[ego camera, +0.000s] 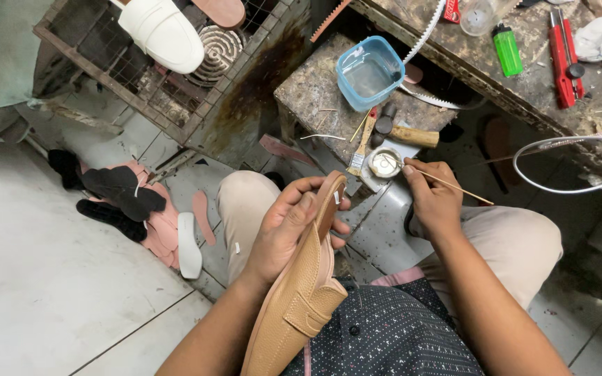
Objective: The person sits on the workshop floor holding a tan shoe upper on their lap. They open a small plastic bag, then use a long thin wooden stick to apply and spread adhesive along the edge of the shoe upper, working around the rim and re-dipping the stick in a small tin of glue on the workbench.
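View from above of a seated person at a low, stained workbench.

At far left, a wire rack (175, 83) holds a white loafer (161, 31) and part of a pinkish sole. On the floor tiles nearby lies a heap of cut insoles (134, 209), black, pink and white.

Near the centre, the left hand (287, 230) is clamped around a tan loafer (301, 292), fingers wrapped over its side, so the shoe stands on edge with its sole rim turned toward the bench. It sits just above the person's lap.

To the right, the right hand (433, 202) is closed in a pinch on a thin wooden stick (447, 182). The stick's far tip rests in a small round tin (384, 163), which seems to hold pale glue.

To do this well, I judge the stick should pick up only a small bead, and the shoe should be kept steady and angled so the seam is exposed.

Beside the tin lie a small brush (360, 150) and a hammer (405, 132). Farther off stands a blue plastic tub (369, 72), apparently holding clear liquid. At far right, the bench carries a clear jar (479, 15), contents unclear, a green lighter (506, 49) and a red cutter (564, 56).
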The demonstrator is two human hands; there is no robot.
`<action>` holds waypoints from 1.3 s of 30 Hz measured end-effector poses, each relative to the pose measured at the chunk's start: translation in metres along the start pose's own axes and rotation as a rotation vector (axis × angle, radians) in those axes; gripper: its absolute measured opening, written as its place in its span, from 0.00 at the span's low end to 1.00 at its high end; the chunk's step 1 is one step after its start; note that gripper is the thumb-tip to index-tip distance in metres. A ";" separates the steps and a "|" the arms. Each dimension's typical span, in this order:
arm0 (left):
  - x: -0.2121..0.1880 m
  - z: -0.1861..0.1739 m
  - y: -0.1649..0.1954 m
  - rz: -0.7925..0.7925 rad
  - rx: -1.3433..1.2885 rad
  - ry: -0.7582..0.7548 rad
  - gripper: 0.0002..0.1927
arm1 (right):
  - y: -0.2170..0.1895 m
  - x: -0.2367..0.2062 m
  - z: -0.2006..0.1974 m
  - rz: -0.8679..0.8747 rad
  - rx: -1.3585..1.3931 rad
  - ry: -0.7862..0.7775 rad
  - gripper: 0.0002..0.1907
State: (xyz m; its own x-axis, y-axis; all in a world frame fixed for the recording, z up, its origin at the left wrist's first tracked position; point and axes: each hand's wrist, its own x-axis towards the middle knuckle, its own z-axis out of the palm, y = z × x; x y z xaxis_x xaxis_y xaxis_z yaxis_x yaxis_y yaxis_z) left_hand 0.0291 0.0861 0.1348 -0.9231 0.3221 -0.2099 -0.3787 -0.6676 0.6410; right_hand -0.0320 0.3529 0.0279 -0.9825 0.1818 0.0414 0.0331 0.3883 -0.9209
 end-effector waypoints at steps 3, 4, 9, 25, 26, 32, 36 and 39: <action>0.002 0.000 -0.004 -0.056 0.005 0.044 0.19 | -0.009 0.002 0.000 0.162 0.187 -0.018 0.11; 0.002 0.000 -0.004 -0.065 0.020 0.054 0.17 | -0.014 0.003 -0.003 0.189 0.283 -0.016 0.12; 0.002 0.002 -0.005 -0.121 0.066 0.097 0.13 | -0.063 -0.016 -0.021 -0.030 0.549 -0.133 0.11; -0.001 0.008 -0.007 -0.168 0.077 0.136 0.12 | -0.150 -0.047 -0.021 -0.385 0.338 -0.408 0.08; -0.001 0.010 -0.007 -0.167 0.081 0.146 0.12 | -0.152 -0.047 -0.021 -0.377 0.338 -0.415 0.08; 0.000 0.012 -0.007 -0.164 0.074 0.156 0.12 | -0.163 -0.043 -0.024 -0.564 0.058 -0.336 0.04; 0.001 0.010 -0.008 -0.171 0.114 0.171 0.11 | -0.168 -0.040 -0.023 -0.615 -0.012 -0.266 0.04; 0.001 0.008 -0.009 -0.158 0.122 0.163 0.11 | -0.173 -0.042 -0.021 -0.739 -0.042 -0.270 0.06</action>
State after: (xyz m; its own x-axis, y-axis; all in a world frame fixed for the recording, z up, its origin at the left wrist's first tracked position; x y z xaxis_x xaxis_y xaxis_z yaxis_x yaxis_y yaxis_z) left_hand 0.0319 0.0978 0.1348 -0.8553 0.2967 -0.4247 -0.5175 -0.5286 0.6729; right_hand 0.0070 0.2974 0.1938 -0.7632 -0.3603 0.5365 -0.6441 0.3576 -0.6762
